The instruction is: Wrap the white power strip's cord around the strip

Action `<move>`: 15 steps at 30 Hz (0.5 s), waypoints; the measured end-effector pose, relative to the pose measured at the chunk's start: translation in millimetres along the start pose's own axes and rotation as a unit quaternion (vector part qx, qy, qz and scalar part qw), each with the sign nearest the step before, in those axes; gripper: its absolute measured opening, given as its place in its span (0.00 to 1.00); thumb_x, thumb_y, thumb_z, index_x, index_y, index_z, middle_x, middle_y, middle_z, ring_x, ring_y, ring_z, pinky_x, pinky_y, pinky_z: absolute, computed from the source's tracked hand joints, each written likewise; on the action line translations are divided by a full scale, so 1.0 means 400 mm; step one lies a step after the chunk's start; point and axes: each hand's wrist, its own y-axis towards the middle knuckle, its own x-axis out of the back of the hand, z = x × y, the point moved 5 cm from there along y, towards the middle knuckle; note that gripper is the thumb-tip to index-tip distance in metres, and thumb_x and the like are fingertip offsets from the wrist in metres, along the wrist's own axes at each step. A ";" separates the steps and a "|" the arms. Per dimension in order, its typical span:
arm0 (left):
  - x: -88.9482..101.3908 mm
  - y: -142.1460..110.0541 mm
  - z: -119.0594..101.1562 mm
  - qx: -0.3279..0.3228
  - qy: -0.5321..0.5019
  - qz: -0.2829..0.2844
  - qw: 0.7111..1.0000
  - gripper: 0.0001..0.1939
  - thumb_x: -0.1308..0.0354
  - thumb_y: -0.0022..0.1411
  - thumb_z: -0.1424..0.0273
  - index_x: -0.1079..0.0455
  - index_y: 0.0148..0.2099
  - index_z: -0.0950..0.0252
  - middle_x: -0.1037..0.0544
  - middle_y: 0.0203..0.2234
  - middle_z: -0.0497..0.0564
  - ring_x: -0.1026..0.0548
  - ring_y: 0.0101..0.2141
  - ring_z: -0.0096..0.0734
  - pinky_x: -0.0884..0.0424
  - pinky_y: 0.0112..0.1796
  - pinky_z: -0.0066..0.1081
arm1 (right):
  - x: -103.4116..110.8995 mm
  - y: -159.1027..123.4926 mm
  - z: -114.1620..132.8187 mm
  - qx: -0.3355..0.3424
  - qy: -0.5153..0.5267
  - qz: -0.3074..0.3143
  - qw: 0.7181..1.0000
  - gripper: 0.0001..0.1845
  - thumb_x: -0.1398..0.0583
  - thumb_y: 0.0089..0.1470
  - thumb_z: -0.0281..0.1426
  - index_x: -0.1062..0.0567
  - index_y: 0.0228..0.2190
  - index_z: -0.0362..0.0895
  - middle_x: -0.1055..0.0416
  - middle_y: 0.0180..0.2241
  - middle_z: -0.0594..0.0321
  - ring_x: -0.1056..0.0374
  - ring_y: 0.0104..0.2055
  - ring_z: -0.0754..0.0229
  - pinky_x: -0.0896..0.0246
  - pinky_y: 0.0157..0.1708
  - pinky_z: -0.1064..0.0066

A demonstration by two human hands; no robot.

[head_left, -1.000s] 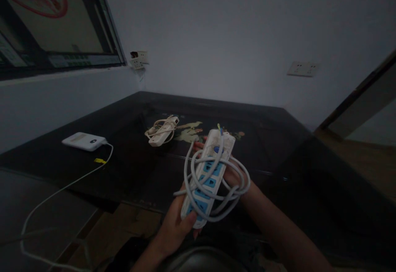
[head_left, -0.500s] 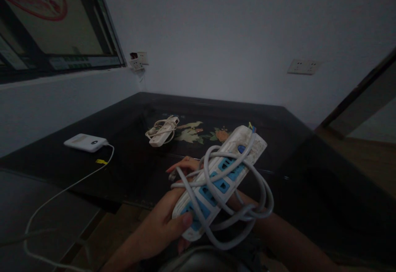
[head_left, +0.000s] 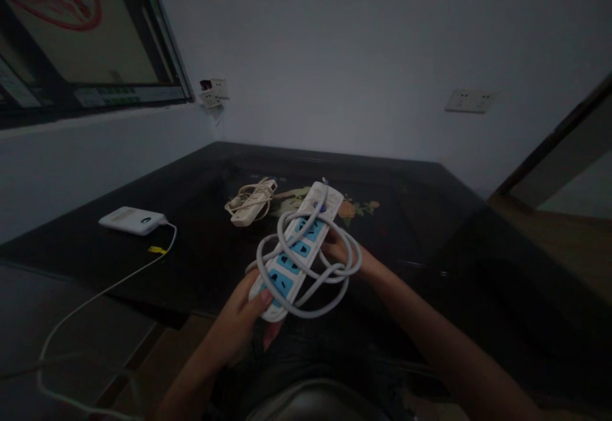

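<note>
A white power strip with blue sockets is held above the front of a dark table, its grey cord looped loosely around it. My left hand grips the near end of the strip, thumb on top. My right hand holds the strip's right side under the cord loops, fingers mostly hidden behind it.
A smaller beige power strip with its cord wound round it lies further back on the table. A white power bank with a white cable lies at the left. Wall sockets sit on the back wall.
The strip swung right and closer half a second ago, then moved forward and left, its far end now pointing away. Both hands stayed on it.
</note>
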 end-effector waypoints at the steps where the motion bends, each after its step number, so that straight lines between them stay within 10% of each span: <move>1: -0.003 0.000 0.004 0.001 0.007 0.002 1.000 0.28 0.39 0.53 0.51 0.35 0.47 0.67 0.30 0.16 0.43 0.36 0.13 0.23 0.38 0.14 0.24 | 0.011 -0.007 0.000 -0.031 0.032 -0.017 0.999 0.18 0.34 0.46 0.34 0.23 0.42 0.45 0.23 0.38 0.59 0.27 0.40 0.53 0.31 0.42 0.61; 6: -0.015 0.004 0.020 -0.013 0.029 0.004 0.999 0.26 0.43 0.56 0.49 0.37 0.45 0.67 0.31 0.15 0.43 0.36 0.13 0.24 0.38 0.14 0.24 | 0.043 -0.044 0.011 -0.115 0.216 -0.111 0.963 0.11 0.36 0.51 0.34 0.21 0.36 0.42 0.23 0.36 0.58 0.28 0.32 0.63 0.30 0.34 0.71; 15: -0.008 0.018 0.025 -0.030 0.091 -0.070 0.993 0.22 0.41 0.54 0.51 0.32 0.40 0.66 0.28 0.21 0.47 0.32 0.17 0.28 0.33 0.17 0.28 | 0.002 -0.073 0.044 -0.059 0.259 -0.110 0.958 0.21 0.33 0.45 0.42 0.22 0.38 0.41 0.23 0.37 0.57 0.28 0.36 0.60 0.32 0.40 0.67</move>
